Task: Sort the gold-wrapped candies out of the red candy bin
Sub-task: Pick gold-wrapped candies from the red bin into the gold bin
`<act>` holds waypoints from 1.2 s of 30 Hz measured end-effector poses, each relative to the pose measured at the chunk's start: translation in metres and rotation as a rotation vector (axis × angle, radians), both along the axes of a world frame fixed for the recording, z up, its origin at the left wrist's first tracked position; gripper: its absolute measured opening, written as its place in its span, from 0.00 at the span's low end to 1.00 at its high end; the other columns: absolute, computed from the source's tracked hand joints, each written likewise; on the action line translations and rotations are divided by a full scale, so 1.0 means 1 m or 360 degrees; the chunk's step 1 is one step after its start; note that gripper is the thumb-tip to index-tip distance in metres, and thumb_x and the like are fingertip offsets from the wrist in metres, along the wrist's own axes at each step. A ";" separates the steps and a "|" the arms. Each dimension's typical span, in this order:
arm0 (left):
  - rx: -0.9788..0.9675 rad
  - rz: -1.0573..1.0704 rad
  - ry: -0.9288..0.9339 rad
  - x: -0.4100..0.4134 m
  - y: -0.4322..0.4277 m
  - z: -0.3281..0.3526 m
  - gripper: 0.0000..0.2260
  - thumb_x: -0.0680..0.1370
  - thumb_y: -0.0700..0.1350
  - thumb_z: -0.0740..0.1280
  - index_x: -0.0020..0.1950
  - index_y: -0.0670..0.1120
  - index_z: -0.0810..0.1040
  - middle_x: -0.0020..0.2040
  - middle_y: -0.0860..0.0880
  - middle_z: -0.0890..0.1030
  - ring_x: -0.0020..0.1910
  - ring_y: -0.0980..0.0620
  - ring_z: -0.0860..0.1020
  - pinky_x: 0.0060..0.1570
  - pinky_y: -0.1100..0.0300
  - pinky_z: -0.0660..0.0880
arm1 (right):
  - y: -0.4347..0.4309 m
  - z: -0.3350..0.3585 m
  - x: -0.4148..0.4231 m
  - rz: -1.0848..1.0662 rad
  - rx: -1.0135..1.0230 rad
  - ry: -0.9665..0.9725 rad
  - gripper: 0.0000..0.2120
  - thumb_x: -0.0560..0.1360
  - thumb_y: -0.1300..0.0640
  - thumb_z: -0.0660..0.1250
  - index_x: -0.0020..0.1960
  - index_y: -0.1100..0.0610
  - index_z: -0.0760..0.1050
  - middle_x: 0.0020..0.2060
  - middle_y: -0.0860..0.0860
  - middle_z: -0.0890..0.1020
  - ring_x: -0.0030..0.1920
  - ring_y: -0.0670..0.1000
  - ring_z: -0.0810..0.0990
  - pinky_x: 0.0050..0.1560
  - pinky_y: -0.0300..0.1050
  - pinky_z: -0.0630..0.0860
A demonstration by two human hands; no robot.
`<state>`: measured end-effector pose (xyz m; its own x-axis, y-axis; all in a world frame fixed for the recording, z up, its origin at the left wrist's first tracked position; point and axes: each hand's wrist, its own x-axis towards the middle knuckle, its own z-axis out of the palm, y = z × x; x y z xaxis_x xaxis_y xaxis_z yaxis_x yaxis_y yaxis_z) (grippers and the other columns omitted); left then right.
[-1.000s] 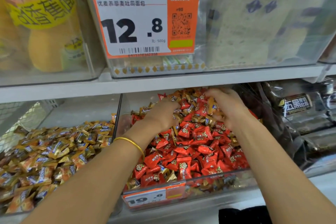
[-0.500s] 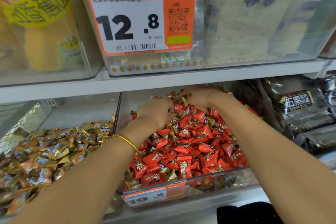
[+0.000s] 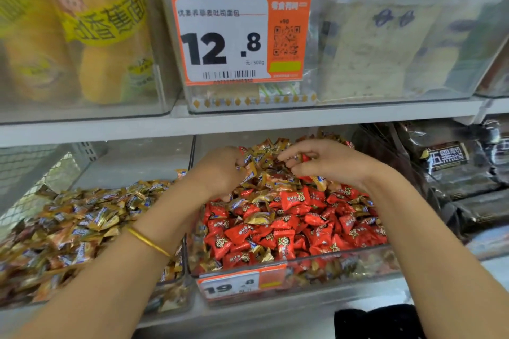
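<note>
Whereas a second ago both hands lay knuckles-up and sunk into the heap, both are now lifted clear at its back crest.

Left hand (image 3: 220, 170): the fingers are curled round a clutch of gold-wrapped candies (image 3: 278, 181), with several wrappers poking out past the fingertips. More of the same kind lie loose in a band running from these fingers across to the right fingers.

Right hand (image 3: 330, 164): the fingers are drawn together, thumb against fingertips, pinching a single candy (image 3: 303, 157). A red patch shows on it, and whether it is a gold piece cannot be told.

Location of stock: the gold pieces are thickest directly under and just beyond both sets of fingers. Others are scattered among the red candies (image 3: 294, 198) on the wrist side of the fingers and down toward the front wall of the red candy bin (image 3: 358, 261).

Assessment: the work has passed from raking to picking, and a first handful is secured but not yet carried out. The neighbouring gold candy bin (image 3: 82, 215), beside the left forearm, is judged the likely destination. Much gold stock remains in the red bin, so the task is judged to be at an early stage. The right-hand pick should be checked before transfer.
</note>
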<state>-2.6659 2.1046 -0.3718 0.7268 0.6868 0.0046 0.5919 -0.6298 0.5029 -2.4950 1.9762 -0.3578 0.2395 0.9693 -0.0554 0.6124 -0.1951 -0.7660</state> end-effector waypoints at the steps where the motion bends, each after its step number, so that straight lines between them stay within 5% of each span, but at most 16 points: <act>1: -0.0069 0.0025 -0.0114 0.000 -0.001 -0.001 0.08 0.79 0.44 0.63 0.56 0.43 0.73 0.58 0.47 0.72 0.29 0.54 0.80 0.20 0.69 0.66 | -0.001 -0.003 0.000 -0.0037 0.0091 0.0055 0.09 0.76 0.57 0.67 0.52 0.45 0.80 0.60 0.45 0.77 0.50 0.42 0.80 0.36 0.32 0.78; 2: -0.0151 0.0051 -0.0227 0.000 -0.003 -0.001 0.05 0.79 0.43 0.64 0.53 0.44 0.73 0.56 0.48 0.72 0.26 0.56 0.79 0.21 0.69 0.67 | -0.002 -0.006 0.000 -0.0098 0.0164 0.0097 0.07 0.76 0.56 0.66 0.49 0.47 0.81 0.57 0.44 0.79 0.38 0.33 0.78 0.27 0.26 0.70; 4: -0.0343 0.0097 -0.0427 0.001 -0.007 -0.003 0.03 0.78 0.40 0.65 0.49 0.43 0.72 0.54 0.47 0.74 0.28 0.54 0.80 0.27 0.64 0.73 | -0.004 -0.010 0.000 -0.0252 0.0262 0.0226 0.07 0.77 0.54 0.66 0.45 0.48 0.82 0.47 0.46 0.82 0.24 0.37 0.71 0.21 0.30 0.64; 9: -0.0502 -0.0013 -0.0579 0.005 -0.013 -0.009 0.13 0.79 0.39 0.62 0.63 0.49 0.73 0.57 0.50 0.70 0.37 0.53 0.80 0.24 0.65 0.74 | -0.009 -0.014 0.002 -0.0295 0.0221 0.0574 0.12 0.79 0.57 0.62 0.54 0.45 0.80 0.33 0.51 0.77 0.23 0.47 0.66 0.19 0.34 0.58; 12: -0.0248 -0.0108 -0.0434 0.012 -0.011 -0.012 0.14 0.80 0.41 0.61 0.65 0.52 0.74 0.63 0.52 0.73 0.52 0.47 0.79 0.43 0.64 0.73 | -0.009 -0.015 0.006 -0.0371 0.0167 0.0729 0.13 0.80 0.60 0.59 0.59 0.48 0.77 0.29 0.54 0.77 0.19 0.47 0.66 0.17 0.32 0.56; 15: -0.0145 -0.0073 -0.0378 0.021 -0.010 -0.016 0.13 0.79 0.44 0.63 0.63 0.48 0.75 0.69 0.47 0.70 0.65 0.48 0.71 0.54 0.67 0.64 | -0.008 -0.013 0.008 -0.0479 0.0174 0.0854 0.12 0.79 0.61 0.58 0.53 0.56 0.80 0.30 0.55 0.77 0.19 0.48 0.67 0.18 0.32 0.55; 20: -0.0266 -0.0147 -0.0272 0.034 -0.016 -0.019 0.16 0.76 0.53 0.66 0.60 0.47 0.76 0.66 0.48 0.73 0.65 0.50 0.70 0.54 0.64 0.63 | -0.006 -0.012 0.009 -0.0641 0.0199 0.0878 0.15 0.78 0.48 0.63 0.40 0.59 0.76 0.31 0.54 0.75 0.22 0.47 0.70 0.17 0.34 0.56; 29: -0.0205 -0.0314 -0.0007 0.036 -0.018 -0.023 0.18 0.75 0.46 0.69 0.64 0.47 0.73 0.70 0.48 0.69 0.67 0.49 0.68 0.56 0.64 0.63 | -0.006 -0.013 0.013 -0.0541 0.0229 0.1098 0.10 0.79 0.57 0.61 0.48 0.58 0.79 0.43 0.56 0.84 0.37 0.56 0.85 0.16 0.31 0.58; 36: -0.0231 -0.0264 -0.0106 0.031 -0.013 -0.026 0.20 0.75 0.47 0.69 0.65 0.46 0.71 0.71 0.47 0.67 0.68 0.48 0.67 0.56 0.64 0.62 | -0.013 -0.018 0.027 -0.0690 0.0295 0.0946 0.14 0.81 0.51 0.58 0.55 0.59 0.77 0.37 0.57 0.83 0.19 0.47 0.72 0.14 0.29 0.56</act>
<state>-2.6347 2.0920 -0.3976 0.8312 0.5550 -0.0335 0.4487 -0.6340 0.6299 -2.4684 1.9630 -0.3757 0.5818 0.8013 -0.1396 -0.0161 -0.1603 -0.9869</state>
